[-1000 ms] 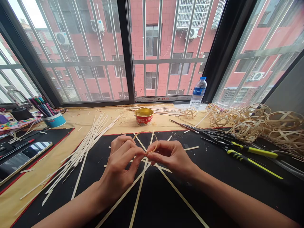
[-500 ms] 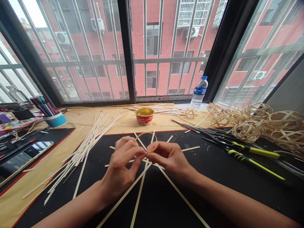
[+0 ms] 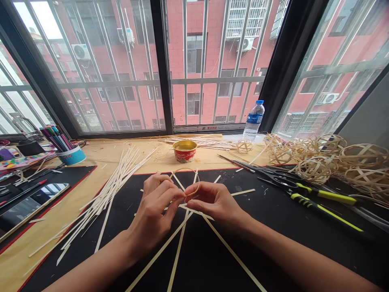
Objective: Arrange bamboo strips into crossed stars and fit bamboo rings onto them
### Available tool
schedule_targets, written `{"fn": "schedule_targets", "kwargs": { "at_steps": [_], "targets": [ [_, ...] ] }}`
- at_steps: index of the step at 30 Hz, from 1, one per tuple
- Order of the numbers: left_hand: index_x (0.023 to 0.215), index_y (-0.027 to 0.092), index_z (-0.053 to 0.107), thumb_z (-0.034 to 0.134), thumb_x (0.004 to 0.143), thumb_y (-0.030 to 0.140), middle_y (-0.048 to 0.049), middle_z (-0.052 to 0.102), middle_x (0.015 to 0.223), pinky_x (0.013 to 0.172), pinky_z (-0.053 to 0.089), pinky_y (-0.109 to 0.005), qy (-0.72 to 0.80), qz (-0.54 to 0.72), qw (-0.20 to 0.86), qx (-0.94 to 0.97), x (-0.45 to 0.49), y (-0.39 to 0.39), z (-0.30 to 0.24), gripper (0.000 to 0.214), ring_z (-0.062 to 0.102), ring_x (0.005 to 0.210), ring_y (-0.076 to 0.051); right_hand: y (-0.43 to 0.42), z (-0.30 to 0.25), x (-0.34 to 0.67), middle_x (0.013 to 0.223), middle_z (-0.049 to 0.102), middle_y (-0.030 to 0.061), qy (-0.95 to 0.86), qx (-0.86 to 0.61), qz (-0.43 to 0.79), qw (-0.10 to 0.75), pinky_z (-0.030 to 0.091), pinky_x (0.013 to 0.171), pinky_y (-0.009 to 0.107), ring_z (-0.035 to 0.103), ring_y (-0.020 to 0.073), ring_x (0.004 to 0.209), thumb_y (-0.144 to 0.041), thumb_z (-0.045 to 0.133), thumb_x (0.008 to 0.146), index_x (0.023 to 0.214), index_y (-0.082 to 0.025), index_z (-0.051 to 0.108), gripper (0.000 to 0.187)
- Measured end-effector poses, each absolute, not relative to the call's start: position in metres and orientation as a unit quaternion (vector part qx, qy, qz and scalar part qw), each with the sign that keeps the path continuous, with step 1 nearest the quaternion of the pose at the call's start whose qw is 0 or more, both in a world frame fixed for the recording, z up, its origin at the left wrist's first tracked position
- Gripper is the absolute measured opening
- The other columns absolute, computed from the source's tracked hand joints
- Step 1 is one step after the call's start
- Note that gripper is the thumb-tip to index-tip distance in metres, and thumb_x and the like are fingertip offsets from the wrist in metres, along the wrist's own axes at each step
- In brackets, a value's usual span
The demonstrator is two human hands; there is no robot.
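Note:
My left hand [image 3: 153,213] and my right hand [image 3: 212,200] meet over the black mat [image 3: 273,227], fingertips pinched together on a thin bamboo strip bent into a small loop [image 3: 194,176] that rises just behind them. Under the hands, several long flat bamboo strips [image 3: 182,239] cross in a star shape on the mat. Both hands are closed on the looped strip.
A loose bundle of bamboo strips [image 3: 112,190] lies to the left. A red and gold bowl [image 3: 184,150] and a water bottle [image 3: 253,119] stand by the window. Scissors and yellow-handled shears [image 3: 304,196] lie at right, near several woven bamboo balls [image 3: 316,168]. A pen cup [image 3: 68,153] sits far left.
Both hands and the loop have shifted very slightly left and toward me; the grip on the strip stays the same.

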State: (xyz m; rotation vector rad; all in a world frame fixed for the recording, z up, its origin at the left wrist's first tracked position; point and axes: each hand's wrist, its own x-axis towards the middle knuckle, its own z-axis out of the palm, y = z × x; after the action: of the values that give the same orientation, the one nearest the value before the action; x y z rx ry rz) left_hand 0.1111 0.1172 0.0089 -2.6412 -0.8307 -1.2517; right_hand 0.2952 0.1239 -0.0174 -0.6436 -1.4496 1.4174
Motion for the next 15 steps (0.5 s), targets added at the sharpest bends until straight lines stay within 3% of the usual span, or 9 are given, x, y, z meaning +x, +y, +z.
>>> {"fn": "schedule_targets", "kwargs": {
  "at_steps": [5,15],
  "targets": [
    [0.094,0.019,0.058,0.055,0.088,0.006,-0.0018,0.062,0.082,0.095,0.036,-0.049,-0.261,-0.389,0.103,-0.878,0.1106,0.1188,0.0069,0.014,0.049,0.097,-0.022,0.1262,-0.0210,0.2958,0.079,0.068,-0.0010,-0.566,-0.264,0.597,0.503,0.049,0.075,0.024,0.061,0.0107,0.074,-0.027,0.079,0.068,0.080,-0.018,0.070,0.017],
    [0.102,0.019,0.058,0.059,0.087,0.011,-0.0057,0.063,0.099,0.098,0.036,-0.048,-0.267,-0.379,0.051,-0.884,0.1053,0.1215,0.0105,0.017,0.044,0.116,-0.027,0.1239,-0.0135,0.2976,0.077,0.068,0.0003,-0.550,-0.293,0.588,0.516,0.050,0.063,0.024,0.059,0.0101,0.066,-0.030,0.079,0.068,0.075,-0.016,0.071,0.017]
  ]
}}
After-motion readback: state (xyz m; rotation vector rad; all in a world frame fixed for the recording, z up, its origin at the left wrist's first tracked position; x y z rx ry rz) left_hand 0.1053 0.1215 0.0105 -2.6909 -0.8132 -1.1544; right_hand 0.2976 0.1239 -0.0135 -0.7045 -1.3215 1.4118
